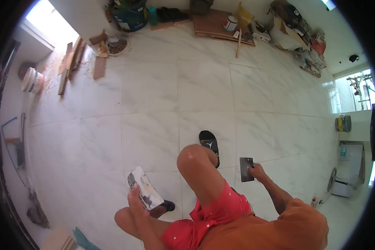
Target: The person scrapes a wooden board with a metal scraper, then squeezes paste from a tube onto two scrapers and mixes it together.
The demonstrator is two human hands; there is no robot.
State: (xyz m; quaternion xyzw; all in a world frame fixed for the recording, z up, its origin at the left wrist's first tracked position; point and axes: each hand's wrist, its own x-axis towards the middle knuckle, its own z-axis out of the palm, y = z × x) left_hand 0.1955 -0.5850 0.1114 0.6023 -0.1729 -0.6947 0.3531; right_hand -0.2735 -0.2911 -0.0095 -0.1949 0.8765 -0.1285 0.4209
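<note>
My left hand [135,200] is closed on the near edge of a white board with dark grey smears [148,187], held tilted beside my left knee. My right hand [257,171], out to the right over the floor, grips a dark, flat rectangular scraper [246,170] by its right edge, thumb on its upper face. Between the two hands is my bent right leg, with a black sandal [208,143] on its foot. Part of the other sandal [168,205] shows behind the white board.
Marbled floor tiles [150,91] spread ahead. Wood strips [71,62] and a white bucket [32,81] lie at the left. Along the far wall stand a dark blue tub [130,18], brown panels [210,25] with a paint can [230,23], and bags [287,35]. A fan [331,180] is at right.
</note>
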